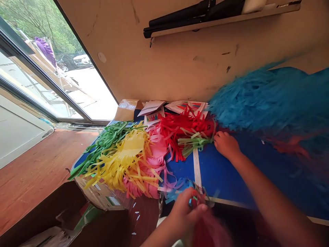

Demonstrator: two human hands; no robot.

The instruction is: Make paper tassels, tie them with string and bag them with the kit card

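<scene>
At lower left stands an open cardboard box (38, 213) beside the blue table (227, 180). On the table's left end lies green fringe (113, 133), then yellow fringe (134, 142) and pink fringe (157, 148), overlapping; the yellow and pink strips hang past the near edge. These 3 could slide to the floor if a forearm snagged the loose ends.

Next comes the person's left hand (188, 209), closed around a bunch of multicoloured strips (194, 201) at the near edge; red-pink lengths blur below it. A loose grip could let strips slip out, and a hard tug could tear them.

Farther back lies red fringe (189, 124), with a pale green tassel (196, 141) on its near side. The right hand (227, 145) has its fingers narrowed at the tassel's right end; whether they pinch it cannot be told. Dragging it might pull red strips along, since they tangle. Rightmost sits a blue feathery mass (269, 97).
</scene>
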